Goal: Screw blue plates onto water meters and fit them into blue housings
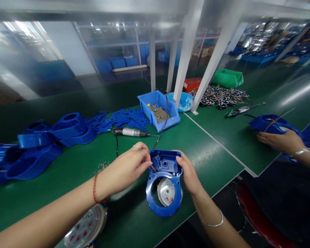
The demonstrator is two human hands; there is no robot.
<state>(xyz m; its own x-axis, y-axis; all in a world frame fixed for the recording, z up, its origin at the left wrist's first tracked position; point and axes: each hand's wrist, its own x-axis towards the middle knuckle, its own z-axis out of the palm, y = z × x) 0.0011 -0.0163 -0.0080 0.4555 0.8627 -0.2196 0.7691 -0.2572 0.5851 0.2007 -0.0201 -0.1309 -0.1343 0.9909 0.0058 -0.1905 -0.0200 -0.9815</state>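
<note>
My right hand (pixel 188 174) grips a blue plastic water meter housing (pixel 164 174) by its right side, thumb on the rim of its open box part. Thin coloured wires (pixel 153 168) show at the box's left inner edge. There my left hand (pixel 130 163) pinches them between thumb and fingertips; the exact grip is partly hidden by the fingers. Through the housing's round ring a white water meter dial (pixel 166 193) is visible, off-centre to the right. Beneath my left forearm lies another water meter (pixel 84 227), partly covered.
Behind the housing lie an electric screwdriver (pixel 130 132) and a blue bin of screws (pixel 158 113). Blue housings (pixel 69 129) and flat blue parts (pixel 129 117) fill the left. Loose screws (pixel 102 167) lie near my left wrist. At right, a co-worker's hand (pixel 281 140) holds another blue housing (pixel 271 123).
</note>
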